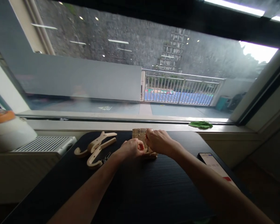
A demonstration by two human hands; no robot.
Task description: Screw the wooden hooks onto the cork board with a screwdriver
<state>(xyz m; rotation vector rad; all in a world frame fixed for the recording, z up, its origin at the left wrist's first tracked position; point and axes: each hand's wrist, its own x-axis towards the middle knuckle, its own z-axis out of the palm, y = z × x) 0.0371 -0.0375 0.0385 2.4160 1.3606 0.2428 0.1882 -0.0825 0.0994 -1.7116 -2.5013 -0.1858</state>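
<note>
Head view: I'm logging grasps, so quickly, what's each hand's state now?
Left hand: curled at the brown board; whether it grips cannot be told.
Right hand: closed around a slim tool that points down.

Black tabletop (153, 186) with a brown board (139, 134), wooden hooks and a phone on it.
The board, rough-faced and partly covered at its near end, lies toward the tabletop's far side; left of it rest two pale wooden hooks, one farther (96, 142) and one nearer (91, 160), close together, with small dark metal pieces (106, 158) left of the board and nearer the viewer; well to its right and nearer the viewer lies the phone (215, 166), screen up and lit.
</note>
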